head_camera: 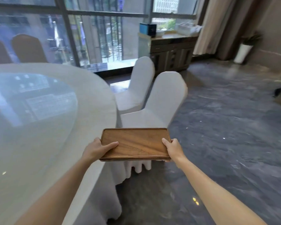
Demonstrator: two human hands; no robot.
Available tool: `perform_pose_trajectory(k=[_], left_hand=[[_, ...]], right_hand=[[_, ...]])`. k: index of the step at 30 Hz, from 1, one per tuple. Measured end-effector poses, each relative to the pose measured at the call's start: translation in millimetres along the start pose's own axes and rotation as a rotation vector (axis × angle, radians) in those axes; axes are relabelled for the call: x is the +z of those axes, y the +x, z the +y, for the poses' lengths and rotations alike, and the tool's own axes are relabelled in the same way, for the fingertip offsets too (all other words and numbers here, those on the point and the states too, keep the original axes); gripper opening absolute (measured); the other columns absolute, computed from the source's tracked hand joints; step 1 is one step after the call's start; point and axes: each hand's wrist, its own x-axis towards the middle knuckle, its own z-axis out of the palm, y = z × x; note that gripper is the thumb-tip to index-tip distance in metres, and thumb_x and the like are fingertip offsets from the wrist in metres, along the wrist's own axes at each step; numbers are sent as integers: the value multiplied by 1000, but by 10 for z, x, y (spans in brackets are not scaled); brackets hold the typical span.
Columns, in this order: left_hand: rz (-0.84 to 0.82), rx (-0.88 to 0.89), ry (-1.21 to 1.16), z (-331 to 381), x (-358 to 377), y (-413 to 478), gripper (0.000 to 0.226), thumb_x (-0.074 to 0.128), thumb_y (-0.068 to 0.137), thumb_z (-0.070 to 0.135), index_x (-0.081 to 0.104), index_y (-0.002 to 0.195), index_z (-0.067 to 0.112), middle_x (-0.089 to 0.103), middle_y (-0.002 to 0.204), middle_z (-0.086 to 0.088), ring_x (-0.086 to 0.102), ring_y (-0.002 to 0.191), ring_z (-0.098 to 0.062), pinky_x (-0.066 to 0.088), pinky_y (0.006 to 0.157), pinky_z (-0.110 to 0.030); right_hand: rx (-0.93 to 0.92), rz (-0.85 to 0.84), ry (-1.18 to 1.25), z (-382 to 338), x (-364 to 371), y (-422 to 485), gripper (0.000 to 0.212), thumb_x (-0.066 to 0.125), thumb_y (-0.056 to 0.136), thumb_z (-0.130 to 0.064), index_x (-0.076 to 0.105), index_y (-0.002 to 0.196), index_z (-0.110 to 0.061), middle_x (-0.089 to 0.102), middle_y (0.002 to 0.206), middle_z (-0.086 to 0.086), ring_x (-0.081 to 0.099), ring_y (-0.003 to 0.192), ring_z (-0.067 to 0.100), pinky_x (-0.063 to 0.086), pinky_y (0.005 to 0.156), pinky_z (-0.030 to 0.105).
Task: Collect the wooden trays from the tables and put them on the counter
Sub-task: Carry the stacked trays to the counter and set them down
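Observation:
A rectangular wooden tray [136, 142] with a raised rim is held level in front of me, just past the edge of the round table [91, 101]. My left hand [98, 148] grips its left end, thumb lying on the tray's surface. My right hand [173, 147] grips the right end, fingers under it. A thin second edge shows beneath the tray's near side; whether it is another tray I cannot tell. Far off by the window stands a wooden counter [172, 51] with cupboard doors.
Two white-covered chairs [164, 101] stand at the table's right, directly beyond the tray. A glass turntable [31, 101] covers the table's middle. On the counter sit a dark box [148, 29] and some dishes. Grey marble floor [225, 127] opens to the right; a potted plant [245, 49] stands near the curtain.

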Motion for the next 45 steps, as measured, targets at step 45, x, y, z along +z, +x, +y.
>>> perform_pose_trajectory(k=[45], left_hand=[[-118, 289, -32, 8454, 4906, 5956, 48, 56, 75, 60, 46, 71, 14, 52, 72, 0, 50, 69, -17, 34, 54, -28]], right_hand=[[-12, 358, -19, -921, -6363, 8659, 38, 46, 91, -41, 48, 101, -5, 52, 104, 9, 52, 97, 28, 36, 76, 34]])
